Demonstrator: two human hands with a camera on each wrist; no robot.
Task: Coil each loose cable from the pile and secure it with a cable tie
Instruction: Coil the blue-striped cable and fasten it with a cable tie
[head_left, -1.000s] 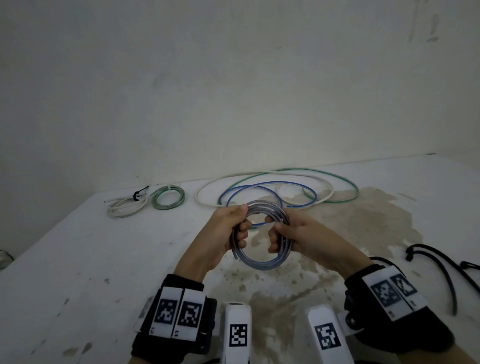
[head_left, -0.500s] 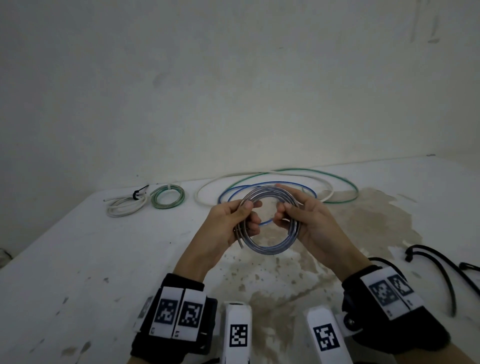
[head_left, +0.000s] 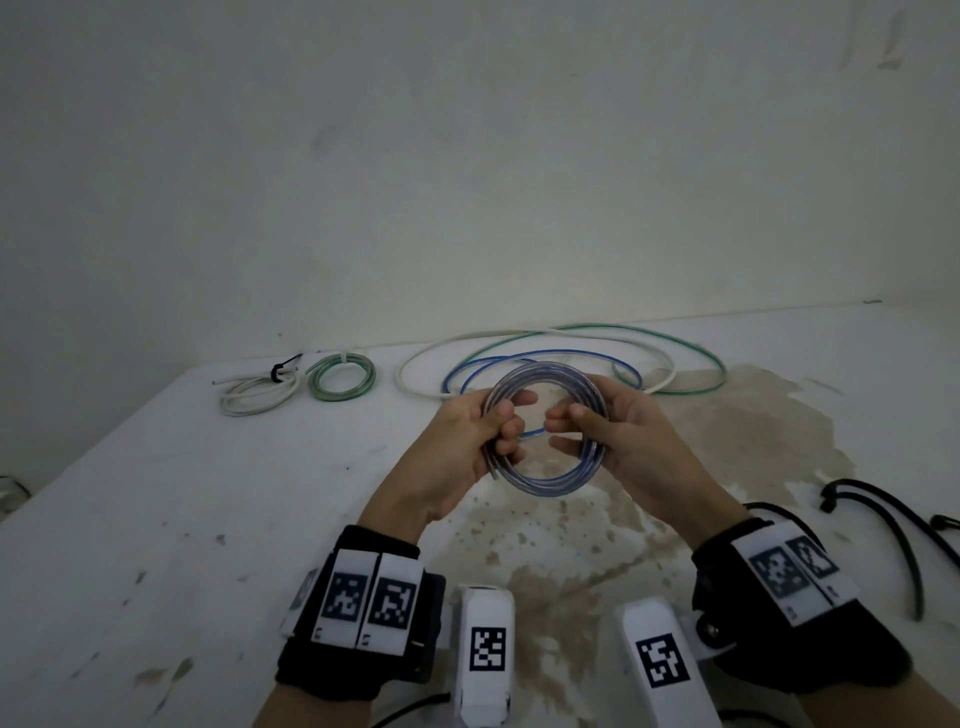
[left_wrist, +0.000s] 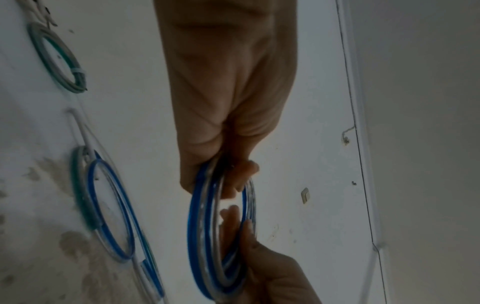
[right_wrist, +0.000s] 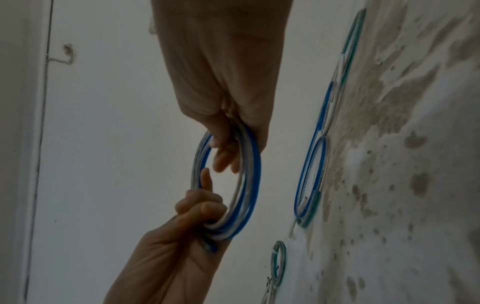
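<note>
I hold a coil of blue and clear cable above the table, upright between both hands. My left hand grips its left side with curled fingers. My right hand curls round its right side, fingertips poking through the ring. Behind on the table lies the loose pile: a blue cable, a white cable and a green cable in wide loops.
Two tied coils lie at the back left: a green one and a white one with a black tie. Black cable ties lie at the right. The white table has a brown stain in the middle.
Both hands have lifted the coil and turned it more upright and face-on. The right hand's grip has shifted along the right side of the ring.
</note>
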